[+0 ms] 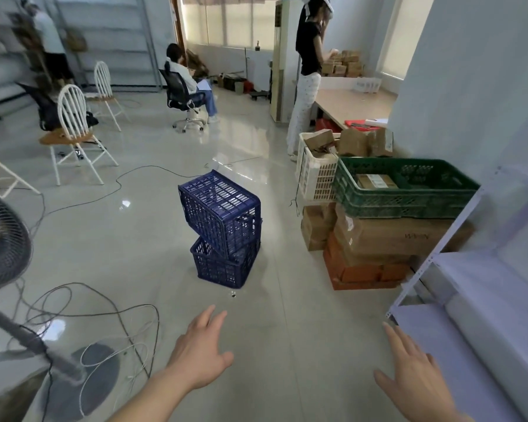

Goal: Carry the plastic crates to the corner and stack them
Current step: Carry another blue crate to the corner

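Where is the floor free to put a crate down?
Bare floor in front of the blue crates, and between them and the cardboard boxes on the right. Crowded: cables around the fan on the left.

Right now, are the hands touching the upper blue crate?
Apart. The head view shows bare floor between the left hand, the right hand and the upper blue crate.

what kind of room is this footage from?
Probably a small stockroom or packing room: cardboard boxes stacked by the wall, metal shelving at right, and a worktable with small boxes behind.
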